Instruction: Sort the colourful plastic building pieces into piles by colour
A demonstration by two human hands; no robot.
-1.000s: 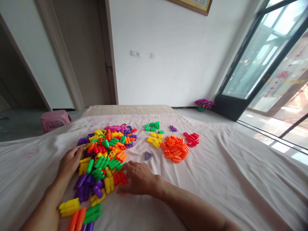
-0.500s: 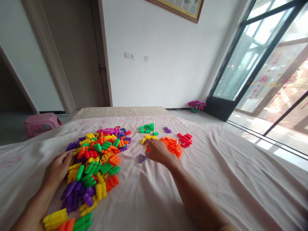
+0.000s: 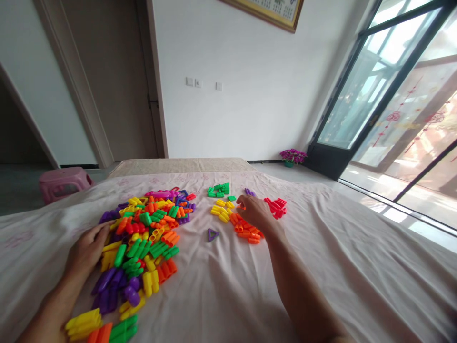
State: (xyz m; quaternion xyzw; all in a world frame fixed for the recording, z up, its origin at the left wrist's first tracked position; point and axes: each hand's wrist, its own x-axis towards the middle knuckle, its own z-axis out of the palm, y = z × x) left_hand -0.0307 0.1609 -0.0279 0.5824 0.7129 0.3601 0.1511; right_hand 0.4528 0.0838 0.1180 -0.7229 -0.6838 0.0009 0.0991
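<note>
A big mixed heap of plastic building blocks [image 3: 143, 238] in yellow, green, orange, red and purple lies on the left of the cloth. My left hand [image 3: 87, 247] rests against the heap's left edge, fingers stretched out and partly hidden by the blocks. Over on the right, my right hand [image 3: 255, 212] hovers above a group of orange blocks [image 3: 246, 231], its fingers closed on a small orange block [image 3: 242, 206]. Yellow blocks [image 3: 222, 210] lie just left of it, red blocks [image 3: 276, 207] on its right. Behind are green blocks [image 3: 218, 190] and purple blocks [image 3: 250, 192]. A purple triangle [image 3: 213, 234] lies nearer me.
A pale, wrinkled cloth [image 3: 200, 290] covers the surface. Past its far edge stand a pink stool [image 3: 66, 183] on the left and a potted purple flower [image 3: 293, 156] on the right, near a glass door [image 3: 357, 95].
My right hand has moved right and slightly back, from the yellow blocks to above the orange group, carrying the orange block. More yellow blocks are uncovered. My left hand has stayed put.
</note>
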